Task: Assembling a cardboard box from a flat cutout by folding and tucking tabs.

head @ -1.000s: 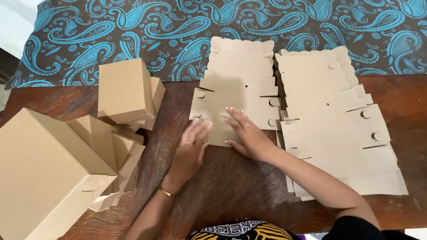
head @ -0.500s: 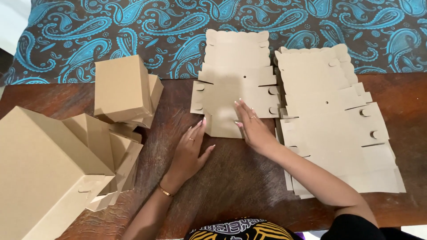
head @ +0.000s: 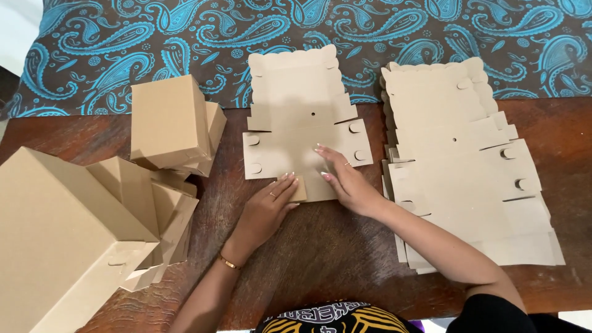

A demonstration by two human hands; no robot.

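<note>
1. The left hand (head: 266, 208) lay flat, fingers together and extended, with the fingertips pressing the near flap of the flat box blank (head: 302, 139). It gripped nothing.
2. The right hand (head: 343, 179) lay spread, palm down, on the lower centre panel of the same blank, just at 3 o'clock of the left hand. It also gripped nothing; it held the sheet down by pressure.
3. The flat box blank lay unfolded on the tabletop (head: 320, 253), its scalloped far edge reaching onto the paisley cloth (head: 185, 37) at 12 o'clock.
4. Step in hand, as judged: the first fold of the blank, at the near flap, was being started. No panel stood upright yet.
5. The next move would likely call for a crease along the scored line under the fingertips, with one hand holding the sheet against sliding.
6. At 3 o'clock of the hands lay the stack of blanks (head: 462, 160), flat and unfolded, its left edge just beside the right forearm.
7. At 10 o'clock stood a closed box (head: 169, 120), resting on other folded boxes; its contents could not be told.
8. At 9 o'clock lay more folded boxes (head: 154, 203), tilted against each other, and a large box (head: 49, 246) at 8 o'clock. No contents showed in any of them.
</note>
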